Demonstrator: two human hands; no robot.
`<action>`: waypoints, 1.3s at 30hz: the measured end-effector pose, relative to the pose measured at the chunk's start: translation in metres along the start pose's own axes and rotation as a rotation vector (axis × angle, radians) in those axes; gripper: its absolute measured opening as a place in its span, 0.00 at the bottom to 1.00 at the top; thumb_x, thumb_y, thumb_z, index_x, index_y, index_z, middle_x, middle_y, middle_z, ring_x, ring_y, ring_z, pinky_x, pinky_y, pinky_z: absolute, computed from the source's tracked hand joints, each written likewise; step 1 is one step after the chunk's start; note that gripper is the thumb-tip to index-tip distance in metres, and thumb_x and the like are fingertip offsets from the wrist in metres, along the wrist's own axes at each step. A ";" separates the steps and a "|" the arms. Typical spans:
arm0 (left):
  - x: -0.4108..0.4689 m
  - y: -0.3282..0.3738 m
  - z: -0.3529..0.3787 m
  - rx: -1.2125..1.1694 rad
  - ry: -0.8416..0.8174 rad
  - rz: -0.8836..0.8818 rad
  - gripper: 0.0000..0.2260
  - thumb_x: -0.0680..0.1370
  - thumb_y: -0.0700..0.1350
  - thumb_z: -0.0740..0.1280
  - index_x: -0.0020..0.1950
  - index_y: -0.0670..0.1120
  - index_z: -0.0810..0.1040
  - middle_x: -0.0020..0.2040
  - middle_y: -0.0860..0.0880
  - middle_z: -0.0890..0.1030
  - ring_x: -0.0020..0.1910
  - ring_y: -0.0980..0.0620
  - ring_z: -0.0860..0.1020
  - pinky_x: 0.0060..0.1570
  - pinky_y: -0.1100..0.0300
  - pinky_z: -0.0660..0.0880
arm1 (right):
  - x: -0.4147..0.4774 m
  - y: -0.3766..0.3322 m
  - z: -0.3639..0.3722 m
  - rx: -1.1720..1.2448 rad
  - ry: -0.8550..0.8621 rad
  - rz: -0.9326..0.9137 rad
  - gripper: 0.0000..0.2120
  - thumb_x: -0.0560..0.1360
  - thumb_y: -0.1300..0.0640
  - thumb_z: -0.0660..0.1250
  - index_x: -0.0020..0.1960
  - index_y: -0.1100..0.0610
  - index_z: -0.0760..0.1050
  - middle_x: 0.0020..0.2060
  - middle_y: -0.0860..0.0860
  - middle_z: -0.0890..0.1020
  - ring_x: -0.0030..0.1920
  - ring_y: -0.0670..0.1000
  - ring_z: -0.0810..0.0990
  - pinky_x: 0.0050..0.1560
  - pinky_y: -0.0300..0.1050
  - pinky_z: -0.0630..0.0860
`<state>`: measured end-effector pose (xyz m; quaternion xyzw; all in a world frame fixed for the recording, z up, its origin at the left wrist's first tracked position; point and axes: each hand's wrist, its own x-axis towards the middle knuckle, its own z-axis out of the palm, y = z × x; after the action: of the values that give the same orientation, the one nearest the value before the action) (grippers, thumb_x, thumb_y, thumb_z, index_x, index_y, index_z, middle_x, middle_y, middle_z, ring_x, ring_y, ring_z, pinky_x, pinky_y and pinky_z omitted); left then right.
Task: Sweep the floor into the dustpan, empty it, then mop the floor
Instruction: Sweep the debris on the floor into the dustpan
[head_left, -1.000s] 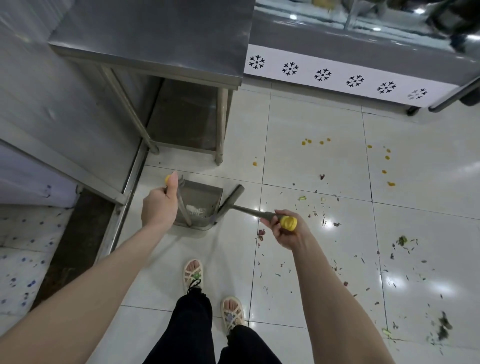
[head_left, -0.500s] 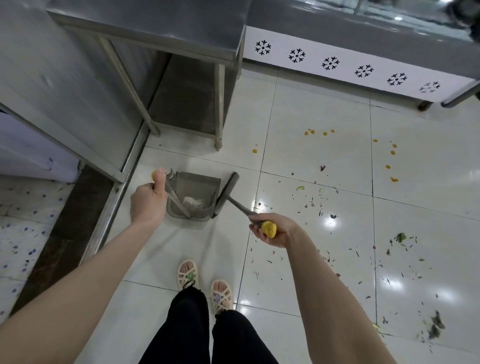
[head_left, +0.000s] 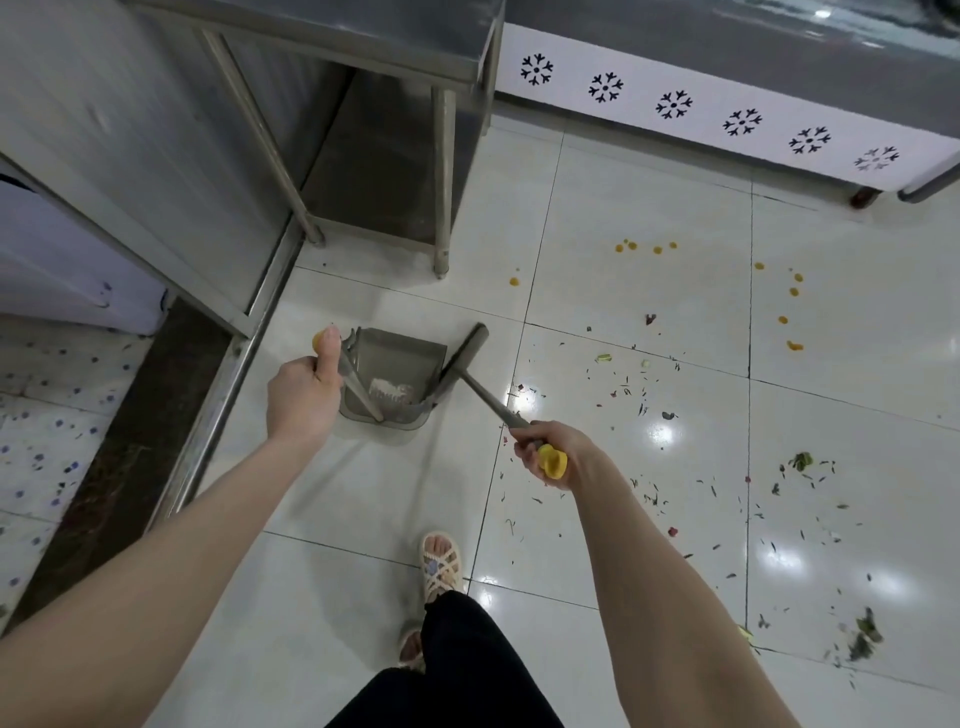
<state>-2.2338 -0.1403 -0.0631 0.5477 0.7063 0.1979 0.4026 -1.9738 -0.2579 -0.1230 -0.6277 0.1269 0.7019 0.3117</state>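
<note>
Two hands are occupied: the left hand (head_left: 301, 397) grips the handle of one dustpan (head_left: 402, 358) set on the floor (head_left: 363, 493) near the steel counter (head_left: 363, 28), and the right hand (head_left: 553, 452) grips one broom (head_left: 466, 358), its head touching the pan's right wall. Whitish debris (head_left: 392, 396) in the pan is hard to make out, and the floor scraps (head_left: 800, 461) are too small to count.
</note>
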 end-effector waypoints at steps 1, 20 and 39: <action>-0.005 -0.002 0.000 -0.005 -0.014 0.001 0.33 0.72 0.75 0.49 0.29 0.46 0.68 0.26 0.48 0.69 0.30 0.44 0.68 0.35 0.52 0.67 | -0.001 0.006 -0.003 0.039 0.002 0.004 0.09 0.77 0.65 0.65 0.40 0.61 0.68 0.28 0.53 0.70 0.17 0.44 0.69 0.16 0.33 0.69; -0.149 -0.049 0.033 0.082 -0.067 0.117 0.36 0.77 0.70 0.48 0.32 0.39 0.72 0.31 0.39 0.76 0.36 0.35 0.78 0.40 0.41 0.78 | -0.086 0.175 -0.149 0.388 0.190 -0.028 0.03 0.78 0.65 0.62 0.46 0.63 0.73 0.33 0.54 0.72 0.16 0.45 0.70 0.15 0.32 0.69; -0.272 -0.039 0.085 0.039 0.048 -0.003 0.42 0.70 0.76 0.45 0.36 0.37 0.75 0.35 0.36 0.78 0.41 0.34 0.79 0.45 0.41 0.78 | -0.101 0.190 -0.216 0.238 -0.018 -0.077 0.06 0.78 0.67 0.59 0.43 0.61 0.70 0.33 0.54 0.68 0.16 0.43 0.67 0.15 0.31 0.67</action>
<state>-2.1703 -0.4206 -0.0457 0.5495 0.7202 0.1968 0.3750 -1.9121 -0.5566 -0.1057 -0.5842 0.1824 0.6751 0.4119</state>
